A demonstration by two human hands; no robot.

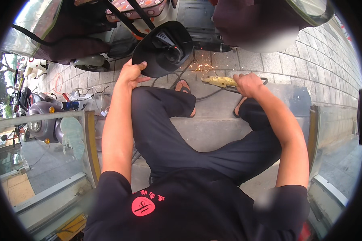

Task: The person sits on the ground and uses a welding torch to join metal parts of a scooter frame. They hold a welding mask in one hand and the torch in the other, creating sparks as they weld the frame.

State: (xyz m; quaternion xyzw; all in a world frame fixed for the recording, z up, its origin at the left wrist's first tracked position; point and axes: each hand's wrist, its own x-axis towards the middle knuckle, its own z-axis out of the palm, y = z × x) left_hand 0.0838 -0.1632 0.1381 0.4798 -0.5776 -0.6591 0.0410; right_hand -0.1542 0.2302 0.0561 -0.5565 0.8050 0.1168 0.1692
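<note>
My left hand (133,75) is closed on the lower left edge of a black welding mask (145,50), with the thumb over its rim. The hollow inner side of the mask faces up toward me, with a darker fitting in its middle. My right hand (250,84) is wrapped round a worn yellow welding electrode holder (219,81), which points left, low over the step. A dark cable (210,95) runs along the ground by my feet. Bright orange sparks (202,66) scatter over the paving just beyond the holder's tip. Any electrode is too small to make out.
Directly ahead stands a scooter with a dark red cover (249,24) and a pink patterned bag (147,10). A grey scooter (42,118) is at the left, near loose wires (94,96). Glass panels (48,148) flank me. My sandalled feet (184,88) rest close to the sparks.
</note>
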